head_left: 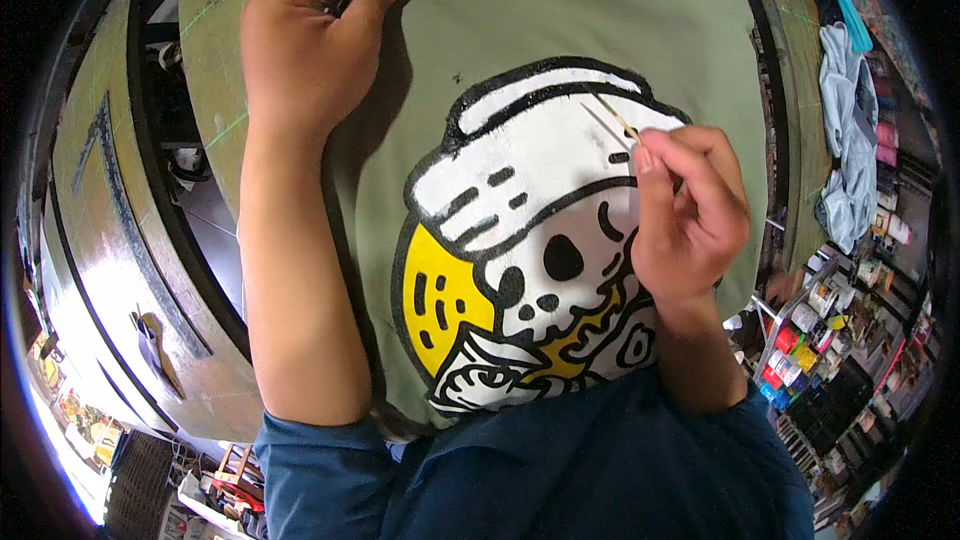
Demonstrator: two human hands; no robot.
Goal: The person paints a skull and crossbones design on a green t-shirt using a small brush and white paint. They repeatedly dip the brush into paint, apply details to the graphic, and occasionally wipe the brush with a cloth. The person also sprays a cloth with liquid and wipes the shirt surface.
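Note:
Spread out in front of me is an olive-green fabric garment (580, 5). It bears a large print (540, 165) of a skull in a white cap, with thick black outlines and yellow patches. At the garment's upper left, my left hand (325, 45) pinches a fold of the fabric between thumb and fingers. A thin, pale wooden stick (622, 122) is held in the fingertips of my right hand (695, 205). Its tip points up and left over the white cap, by a black outline, and a thin shadow falls beside it. Whether the tip touches the fabric cannot be told.
The garment lies over a green board (215, 70) with light grid lines. More long boards (100, 230) stand to the left. Along the right are a hanging grey-blue cloth (850, 140) and a rack of colourful paint containers (800, 340).

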